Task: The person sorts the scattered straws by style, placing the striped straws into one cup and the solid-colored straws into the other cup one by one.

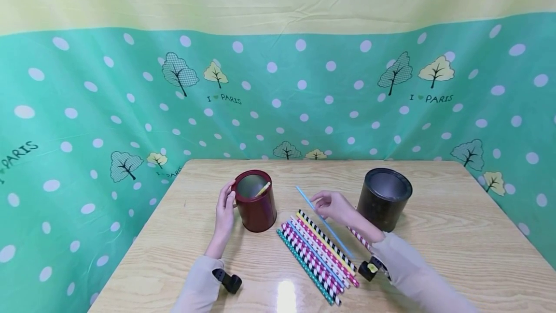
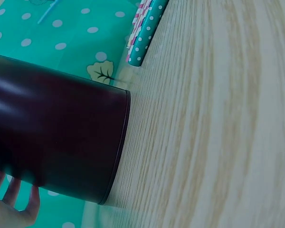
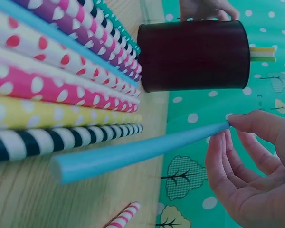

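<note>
Pale sleeve on the right forearm [image 1: 417, 269] is nearest the head camera, black strapped wrist unit [image 1: 368, 269] just beyond its cuff. Right hand [image 1: 333, 207]: thumb and fingertips pinching a plain light blue tubular straw [image 3: 133, 152]. That straw runs at a slant over the wood-grain table [image 1: 162, 240], lower end just beside the row of patterned straws; can't tell if it touches the tabletop. Left hand [image 1: 224, 209]: fingers curved against the wall of a glossy dark red cylindrical can [image 1: 257, 214], up near the rim, gripping its side. Can is upright on the table, with yellow, white and green straw ends [image 3: 262, 51] poking out of its mouth.

Row lies side by side, slanting, between the hands on the near side: black-and-white striped straw [image 3: 52, 142] on one edge, yellow straw with pale dots [image 3: 52, 113] next, then pink straw with white dots [image 3: 37, 85], others after, out to green straw with white dots [image 2: 147, 35] on the far edge. Lone pink-and-white striped straw [image 3: 123, 217] sits apart, partly hidden by the right forearm in the head view. Black cylindrical can [image 1: 385, 206] upright behind that forearm. Green white-dotted cloth [image 1: 312, 139] hangs behind the table
</note>
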`<state>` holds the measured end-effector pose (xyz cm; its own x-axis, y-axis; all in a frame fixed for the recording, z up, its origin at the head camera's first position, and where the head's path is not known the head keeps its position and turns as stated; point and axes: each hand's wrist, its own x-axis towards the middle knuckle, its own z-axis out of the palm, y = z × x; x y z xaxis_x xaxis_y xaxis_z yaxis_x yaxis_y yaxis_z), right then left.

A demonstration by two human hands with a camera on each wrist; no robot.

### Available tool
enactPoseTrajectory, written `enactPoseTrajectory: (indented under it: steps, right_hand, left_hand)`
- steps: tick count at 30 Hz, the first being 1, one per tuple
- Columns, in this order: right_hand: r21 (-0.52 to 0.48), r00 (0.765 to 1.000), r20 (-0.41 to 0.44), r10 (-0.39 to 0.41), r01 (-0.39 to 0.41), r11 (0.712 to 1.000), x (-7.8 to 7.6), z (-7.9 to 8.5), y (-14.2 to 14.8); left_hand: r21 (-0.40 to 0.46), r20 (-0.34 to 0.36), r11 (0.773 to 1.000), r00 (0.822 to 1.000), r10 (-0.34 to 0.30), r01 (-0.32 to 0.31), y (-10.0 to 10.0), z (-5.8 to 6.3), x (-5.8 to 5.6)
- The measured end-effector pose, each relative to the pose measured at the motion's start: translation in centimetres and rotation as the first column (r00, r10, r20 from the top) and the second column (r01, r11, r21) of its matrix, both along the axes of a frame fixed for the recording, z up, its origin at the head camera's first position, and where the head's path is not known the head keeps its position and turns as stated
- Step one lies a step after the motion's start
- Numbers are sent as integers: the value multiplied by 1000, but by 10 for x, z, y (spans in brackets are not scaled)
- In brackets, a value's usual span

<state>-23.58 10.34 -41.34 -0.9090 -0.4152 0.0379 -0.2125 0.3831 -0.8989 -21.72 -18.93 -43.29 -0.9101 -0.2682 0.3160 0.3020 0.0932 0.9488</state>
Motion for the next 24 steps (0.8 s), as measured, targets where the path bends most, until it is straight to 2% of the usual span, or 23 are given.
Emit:
enactPoseTrajectory:
  steps: [6, 15, 24]
  right_hand:
    - [-49, 999, 18, -31, 32, 998, 5, 8, -6]
    - [-143, 993, 51, -108, 115, 983, 9, 22, -15]
    - [-245, 990, 66, -128, 140, 959, 11, 37, -23]
  left_hand:
    - [-17, -1, 1000, 1000, 10, -10, 4, 7, 5]
    - [-11, -16, 1000, 1000, -13, 13, 2, 6, 5]
    - [-19, -22, 1000, 1000, -14, 14, 2, 5, 4]
